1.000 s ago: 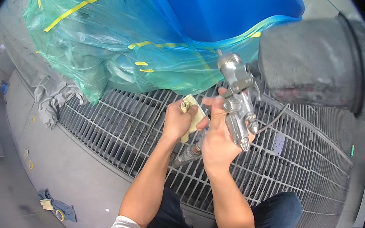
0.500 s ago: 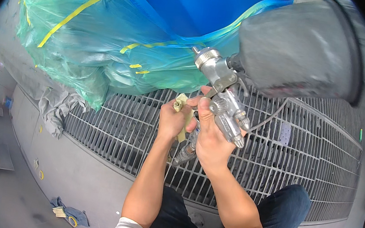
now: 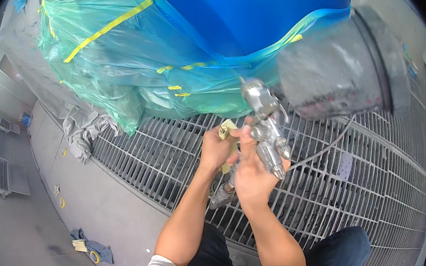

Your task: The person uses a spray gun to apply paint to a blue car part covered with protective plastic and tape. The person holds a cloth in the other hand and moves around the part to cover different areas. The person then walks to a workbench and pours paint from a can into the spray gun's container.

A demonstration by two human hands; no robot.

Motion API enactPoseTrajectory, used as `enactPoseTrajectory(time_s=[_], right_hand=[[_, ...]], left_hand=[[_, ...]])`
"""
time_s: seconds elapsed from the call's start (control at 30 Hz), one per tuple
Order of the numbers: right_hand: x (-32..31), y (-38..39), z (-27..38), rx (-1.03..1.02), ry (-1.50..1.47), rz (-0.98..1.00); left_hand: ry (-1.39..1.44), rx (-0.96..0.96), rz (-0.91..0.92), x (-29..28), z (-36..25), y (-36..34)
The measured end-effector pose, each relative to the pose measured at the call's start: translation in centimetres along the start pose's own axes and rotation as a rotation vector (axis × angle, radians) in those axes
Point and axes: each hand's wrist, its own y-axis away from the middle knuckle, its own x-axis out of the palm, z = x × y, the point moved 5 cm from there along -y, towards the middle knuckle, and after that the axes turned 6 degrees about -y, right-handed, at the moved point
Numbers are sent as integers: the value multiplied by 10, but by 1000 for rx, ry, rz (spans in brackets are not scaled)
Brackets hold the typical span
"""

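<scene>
On my feed, with twelve at the top, the one large container is the grey cup point(image 3: 334, 68) at two o'clock; it is tilted on its side and joined to the spray gun point(image 3: 268, 123), and its walls hide whatever is inside, so I cannot tell how full it is; the gun itself sits just off centre toward two o'clock, its nozzle pointing up toward twelve.

My right hand point(image 3: 254, 181), toward four o'clock from centre, is closed around the gun's handle; the metal hose fitting point(image 3: 222, 194) shows below it at six; my left hand point(image 3: 213, 150), at the centre, is curled shut on a pale yellow cloth point(image 3: 226, 127); the fingers of both hands nearly meet there, and I cannot tell whether the right ones touch the cloth.

Both hands hang over the metal grating point(image 3: 312, 194); beyond them, greenish plastic sheeting point(image 3: 99, 53) with yellow tape strips spreads toward ten, beside a glossy blue panel point(image 3: 238, 20) at twelve.
</scene>
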Motion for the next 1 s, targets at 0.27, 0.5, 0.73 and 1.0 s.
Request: enactPoseTrajectory(time_s=[0.27, 0.5, 0.73, 1.0], right_hand=[[35, -18, 25, -213, 2, 278], [-18, -4, -1, 117, 47, -71], [-19, -4, 12, 126, -89, 115], [-29, -15, 27, 164, 56, -44]], left_hand=[[-36, 241, -35, -14, -10, -3], [7, 43, -103, -17, 1, -1], [-63, 114, -99, -9, -5, 2], [-50, 17, -69, 5, -4, 0]])
